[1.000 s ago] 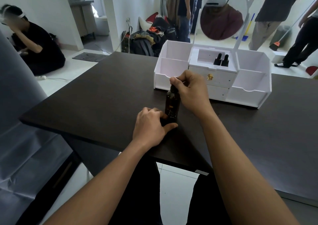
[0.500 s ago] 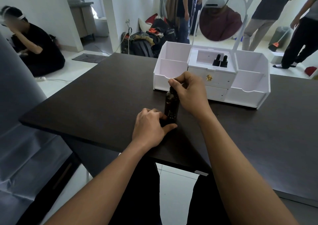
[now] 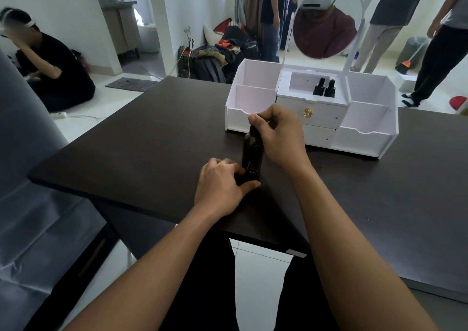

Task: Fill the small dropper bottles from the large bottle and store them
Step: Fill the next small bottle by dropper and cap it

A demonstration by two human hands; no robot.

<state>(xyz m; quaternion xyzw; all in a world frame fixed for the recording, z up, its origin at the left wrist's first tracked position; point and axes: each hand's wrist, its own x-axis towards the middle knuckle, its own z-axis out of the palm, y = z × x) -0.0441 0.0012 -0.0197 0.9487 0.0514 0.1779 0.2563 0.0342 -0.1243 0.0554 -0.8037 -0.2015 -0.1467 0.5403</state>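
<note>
Little changed: left hand (image 3: 220, 189), right hand (image 3: 281, 138) still grip large bottle (image 3: 252, 151).

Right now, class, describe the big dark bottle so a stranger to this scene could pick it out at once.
On the dark table, in front of the white mirrored organiser, the big dark bottle stands, left hand gripping its base, right hand gripping its top. Unlike the two small dropper bottles in the organiser's top compartment, it is taller and stands on the table itself.
</note>
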